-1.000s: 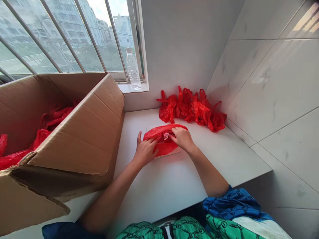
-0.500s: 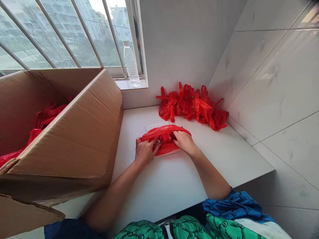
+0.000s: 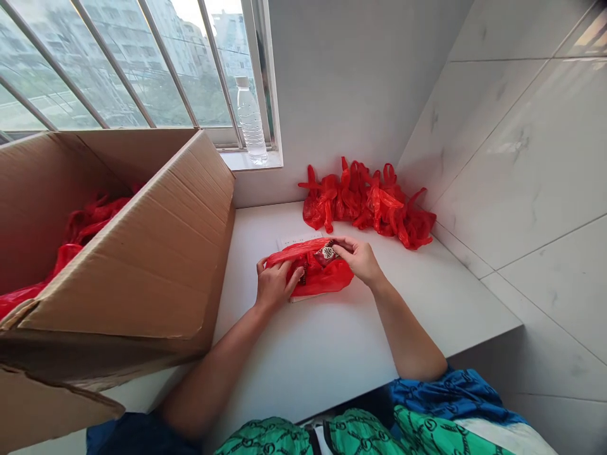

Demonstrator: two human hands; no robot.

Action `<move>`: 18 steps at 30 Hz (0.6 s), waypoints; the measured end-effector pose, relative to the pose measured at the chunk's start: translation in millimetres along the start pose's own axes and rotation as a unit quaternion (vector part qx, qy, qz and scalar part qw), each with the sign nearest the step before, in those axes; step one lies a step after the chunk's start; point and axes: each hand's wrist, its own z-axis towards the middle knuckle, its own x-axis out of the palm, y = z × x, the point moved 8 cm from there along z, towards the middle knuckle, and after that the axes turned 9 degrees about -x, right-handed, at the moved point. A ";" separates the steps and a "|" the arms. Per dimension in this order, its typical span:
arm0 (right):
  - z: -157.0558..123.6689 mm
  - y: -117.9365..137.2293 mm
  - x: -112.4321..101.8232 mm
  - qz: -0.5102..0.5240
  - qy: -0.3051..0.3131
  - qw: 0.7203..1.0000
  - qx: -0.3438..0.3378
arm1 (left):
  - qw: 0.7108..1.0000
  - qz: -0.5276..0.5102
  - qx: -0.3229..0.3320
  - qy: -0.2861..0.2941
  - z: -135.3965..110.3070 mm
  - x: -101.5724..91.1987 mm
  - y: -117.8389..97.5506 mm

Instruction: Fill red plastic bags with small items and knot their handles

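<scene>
A red plastic bag (image 3: 317, 277) lies on the white counter (image 3: 332, 341) in front of me, on top of a flat white item. My left hand (image 3: 274, 285) grips the bag's left end with curled fingers. My right hand (image 3: 361, 258) pinches a small dark packet with a white pattern (image 3: 326, 253) at the bag's mouth. Part of the bag's contents is hidden by the red plastic.
A heap of knotted red bags (image 3: 367, 205) sits against the back wall. A large open cardboard box (image 3: 142, 253) with more red bags inside stands at the left. A clear water bottle (image 3: 250, 123) stands on the window sill. Tiled wall closes the right side.
My right hand has lifted from pressing on the bag and now pinches a small packet at its opening. My left hand stays on the bag's left end.
</scene>
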 end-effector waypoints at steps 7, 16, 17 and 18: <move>-6.2 -7.2 40.4 0.095 0.062 0.993 0.023 | 0.989 -0.138 0.038 -0.035 -4.8 -10.5 -10.0; -9.2 -3.3 43.0 -0.037 0.075 0.996 -0.020 | 0.990 -0.138 0.015 -0.032 -1.3 -2.5 1.5; -7.8 -1.4 38.1 -0.091 0.059 0.993 -0.043 | 0.991 -0.127 0.013 -0.032 -0.5 -2.2 2.7; -6.6 1.4 33.3 -0.145 0.040 0.986 -0.068 | 0.993 -0.114 0.008 -0.031 0.3 -1.7 4.4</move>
